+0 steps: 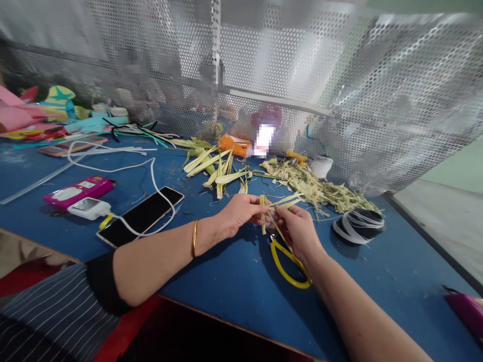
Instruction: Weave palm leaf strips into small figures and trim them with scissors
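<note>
My left hand (239, 215) pinches a looped, pale yellow-green corn husk strip (263, 223) between thumb and fingers. Close beside it, my right hand (298, 229) is closed on the narrow strips, which stick out past its fingertips. The two hands almost meet over the blue table. Scissors with yellow handles (300, 285) lie under my right hand, their blades mostly hidden. Just beyond my hands is a loose pile of pale husk pieces (230, 178). A heap of shredded husk scraps (320, 188) lies farther right.
A spool of white thread (358, 226) stands right of my right hand. On the left lie a black-screened phone (145, 213), a white cable (153, 176) and a magenta device (78, 192). An orange packet (234, 145) and a lit screen (263, 140) sit before the perforated metal panel (279, 60).
</note>
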Tool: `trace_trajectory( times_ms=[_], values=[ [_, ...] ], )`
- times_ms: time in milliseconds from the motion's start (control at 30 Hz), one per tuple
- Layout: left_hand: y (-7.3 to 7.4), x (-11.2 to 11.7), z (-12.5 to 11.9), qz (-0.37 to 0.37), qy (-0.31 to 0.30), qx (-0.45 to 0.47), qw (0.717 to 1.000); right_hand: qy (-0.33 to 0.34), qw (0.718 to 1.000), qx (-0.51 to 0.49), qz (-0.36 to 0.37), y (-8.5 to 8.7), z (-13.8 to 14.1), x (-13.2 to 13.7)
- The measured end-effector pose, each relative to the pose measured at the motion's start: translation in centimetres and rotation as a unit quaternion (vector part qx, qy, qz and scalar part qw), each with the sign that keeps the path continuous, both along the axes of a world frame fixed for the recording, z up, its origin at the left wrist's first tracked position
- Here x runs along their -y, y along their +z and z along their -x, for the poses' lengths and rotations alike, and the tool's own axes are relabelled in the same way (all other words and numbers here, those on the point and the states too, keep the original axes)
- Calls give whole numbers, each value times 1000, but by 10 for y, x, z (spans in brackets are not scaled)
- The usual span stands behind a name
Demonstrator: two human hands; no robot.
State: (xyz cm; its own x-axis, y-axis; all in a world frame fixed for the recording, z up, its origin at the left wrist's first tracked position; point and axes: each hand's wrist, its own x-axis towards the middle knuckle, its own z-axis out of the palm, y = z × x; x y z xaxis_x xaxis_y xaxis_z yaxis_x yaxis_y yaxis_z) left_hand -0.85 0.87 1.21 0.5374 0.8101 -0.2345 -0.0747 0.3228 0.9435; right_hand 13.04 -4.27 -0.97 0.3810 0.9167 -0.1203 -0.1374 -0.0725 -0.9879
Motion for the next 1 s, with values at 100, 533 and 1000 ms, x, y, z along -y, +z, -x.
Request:
trace_trajectory(
  times_ms=[100, 533, 1000],
  values=[
    [0, -3, 0, -16, 45, -12, 999, 35, 998, 41, 25, 2, -1, 0],
    [1, -9, 2, -89, 103, -93, 986, 161, 671, 660, -297, 14, -7, 11],
    [7, 0, 1, -96, 5, -92, 991, 35, 903, 413, -108, 7, -12, 4]
  ],
)
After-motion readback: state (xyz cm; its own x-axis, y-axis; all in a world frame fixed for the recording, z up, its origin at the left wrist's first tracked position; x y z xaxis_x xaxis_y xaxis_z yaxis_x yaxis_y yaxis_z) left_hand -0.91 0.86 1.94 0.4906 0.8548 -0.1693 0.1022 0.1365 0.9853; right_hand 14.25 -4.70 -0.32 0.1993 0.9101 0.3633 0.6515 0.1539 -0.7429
